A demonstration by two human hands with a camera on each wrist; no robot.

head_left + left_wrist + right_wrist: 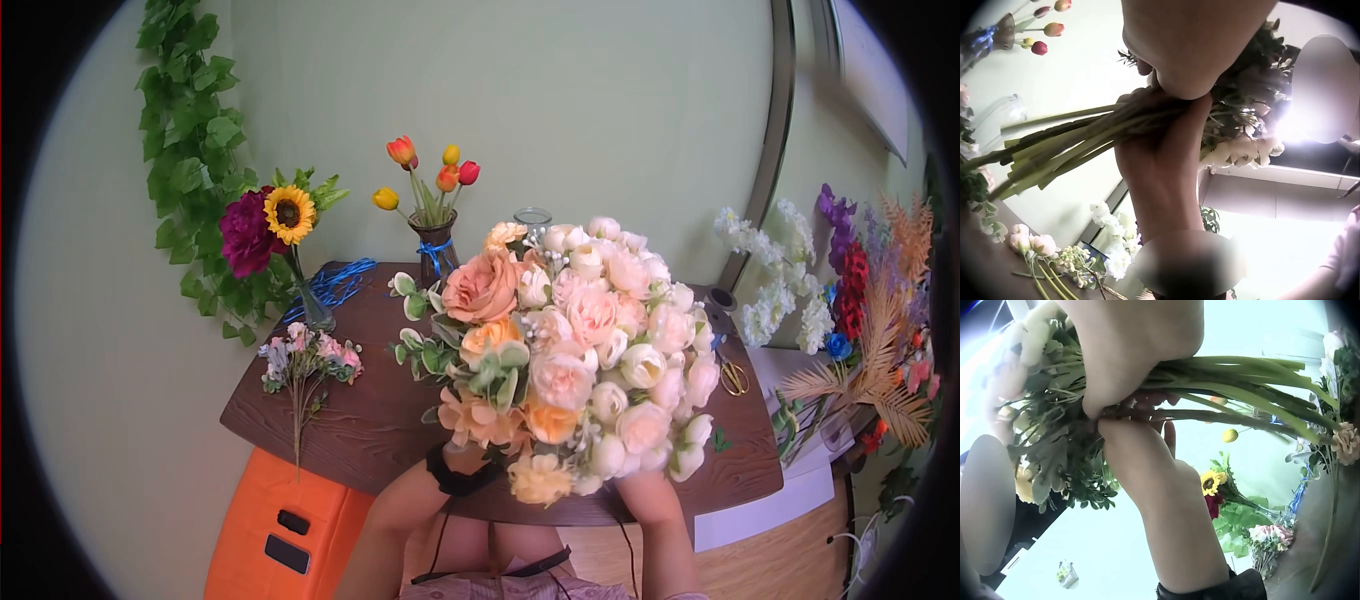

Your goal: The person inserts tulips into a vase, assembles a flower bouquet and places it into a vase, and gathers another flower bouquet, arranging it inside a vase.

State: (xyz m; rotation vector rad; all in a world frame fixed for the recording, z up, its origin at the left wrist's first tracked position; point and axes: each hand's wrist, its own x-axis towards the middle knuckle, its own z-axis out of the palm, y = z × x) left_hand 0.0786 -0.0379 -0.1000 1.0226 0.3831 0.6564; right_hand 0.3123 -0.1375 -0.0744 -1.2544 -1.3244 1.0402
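Note:
A large artificial bouquet of cream, blush and peach blooms with green leaves fills the middle of the head view and hides most of both hands. Beneath the blooms, my left hand grips the bundled stems, its fingers wrapped about them. My right hand closes round the same bundle, right against the left. The green stems stick out past both hands, their cut ends spread apart. In the left wrist view, more loose pale pink blooms lie on the table below the stems.
On the dark wooden table stand a tulip vase and a sunflower vase. A small pink bunch, blue ribbon and scissors lie there too. Other artificial flowers stand at right; an orange seat holds two dark devices.

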